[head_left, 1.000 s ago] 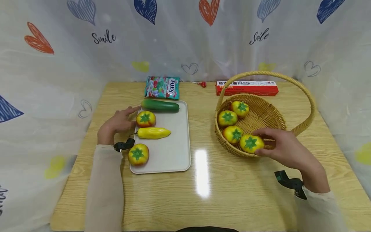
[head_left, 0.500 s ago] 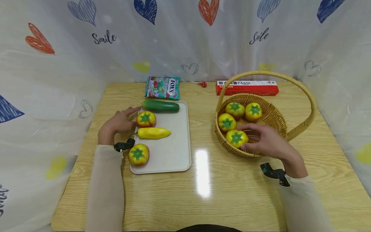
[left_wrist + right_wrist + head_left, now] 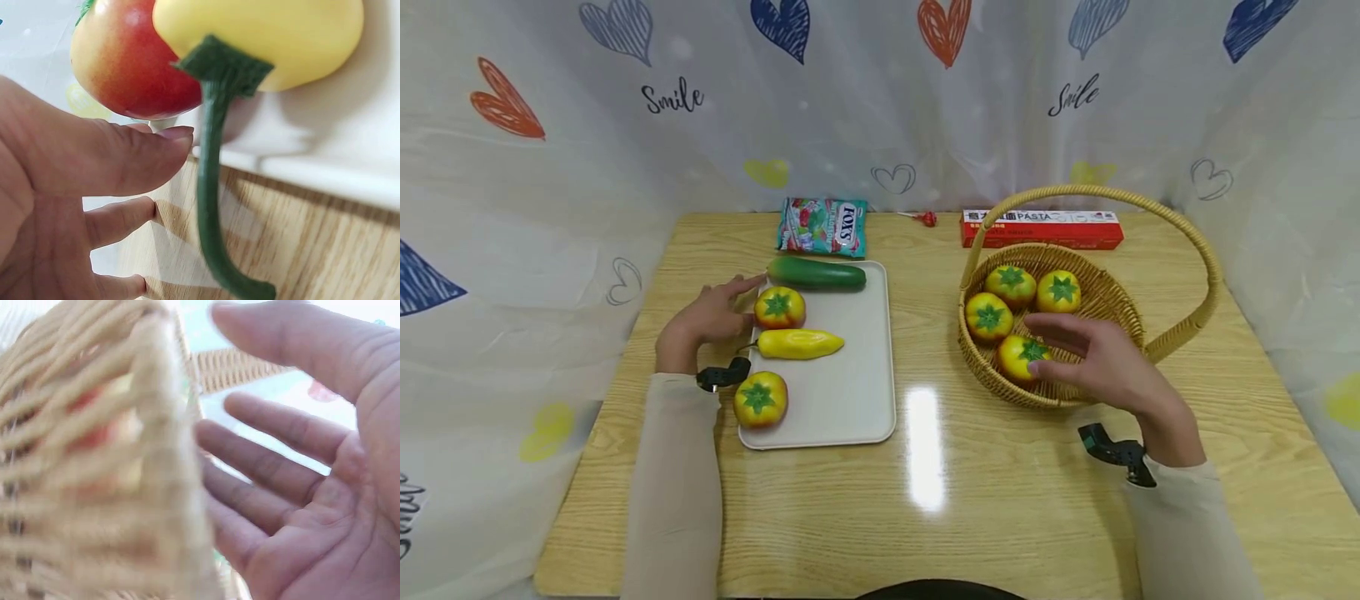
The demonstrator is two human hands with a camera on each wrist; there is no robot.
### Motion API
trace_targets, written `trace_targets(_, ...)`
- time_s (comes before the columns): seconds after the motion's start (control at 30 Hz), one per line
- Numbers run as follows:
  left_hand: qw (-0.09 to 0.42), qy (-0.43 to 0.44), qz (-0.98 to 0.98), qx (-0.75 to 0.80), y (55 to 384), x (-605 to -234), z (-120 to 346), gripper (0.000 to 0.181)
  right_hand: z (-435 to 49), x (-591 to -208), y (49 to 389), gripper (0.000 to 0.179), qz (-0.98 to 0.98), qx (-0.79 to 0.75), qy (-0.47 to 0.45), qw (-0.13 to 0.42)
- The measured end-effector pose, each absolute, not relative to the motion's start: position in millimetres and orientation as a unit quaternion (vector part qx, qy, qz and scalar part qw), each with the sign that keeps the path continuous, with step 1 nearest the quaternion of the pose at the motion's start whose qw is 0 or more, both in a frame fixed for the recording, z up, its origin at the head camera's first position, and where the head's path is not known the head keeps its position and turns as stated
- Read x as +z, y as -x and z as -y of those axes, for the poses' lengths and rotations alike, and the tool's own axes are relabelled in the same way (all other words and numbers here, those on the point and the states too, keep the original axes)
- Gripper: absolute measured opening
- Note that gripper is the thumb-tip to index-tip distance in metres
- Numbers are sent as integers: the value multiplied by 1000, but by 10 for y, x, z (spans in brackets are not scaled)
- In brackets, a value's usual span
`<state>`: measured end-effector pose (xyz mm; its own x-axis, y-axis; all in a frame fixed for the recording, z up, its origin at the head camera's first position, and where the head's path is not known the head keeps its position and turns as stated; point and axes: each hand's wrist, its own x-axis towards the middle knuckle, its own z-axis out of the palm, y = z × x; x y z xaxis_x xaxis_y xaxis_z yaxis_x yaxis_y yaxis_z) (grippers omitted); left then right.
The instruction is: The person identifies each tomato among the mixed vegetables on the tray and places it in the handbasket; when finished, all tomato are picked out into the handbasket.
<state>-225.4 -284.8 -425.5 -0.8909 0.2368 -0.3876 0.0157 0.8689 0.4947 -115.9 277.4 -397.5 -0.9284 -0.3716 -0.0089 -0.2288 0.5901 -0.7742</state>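
My right hand [image 3: 1101, 362] is over the front of the wicker basket [image 3: 1123, 308], fingers straight and thumb spread apart. Its thumb overlaps the leafy top of a yellow-red persimmon-like fruit [image 3: 1013, 360] in the basket. Behind that lie three similar ones: a left fruit [image 3: 988, 318], a back fruit [image 3: 1007, 283] and a right fruit [image 3: 1059, 292]. At the left edge of the white tray [image 3: 842, 400], my left hand [image 3: 707, 321] rests with relaxed fingers, holding nothing. Closest to it are a green cucumber [image 3: 817, 274], a red-yellow fruit [image 3: 128, 59] and a long yellow pepper [image 3: 269, 37].
Another persimmon-like fruit [image 3: 760, 400] sits on the tray's front left corner. Along the back stand a FOX'S candy bag [image 3: 822, 227], a red lollipop [image 3: 928, 218] and a red pasta box [image 3: 1045, 229]. The basket's tall handle [image 3: 1206, 275] arches above its right side.
My right hand moved left with the front fruit inside the basket, then its fingers spread off it and drew slightly right. The other basket fruits shifted. My left hand stayed put.
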Motion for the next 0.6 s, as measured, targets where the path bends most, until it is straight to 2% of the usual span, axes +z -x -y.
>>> trace_targets(0.23,224,-67,-941,246,2259,-4264,2852,76,-2426,-3885,1288,59,-857,-466,213,58)
trace_targets(0.6,221,-72,-941,245,2275,-4271,2860,75,-1368,-3852,1617,62,-785,-547,274,93)
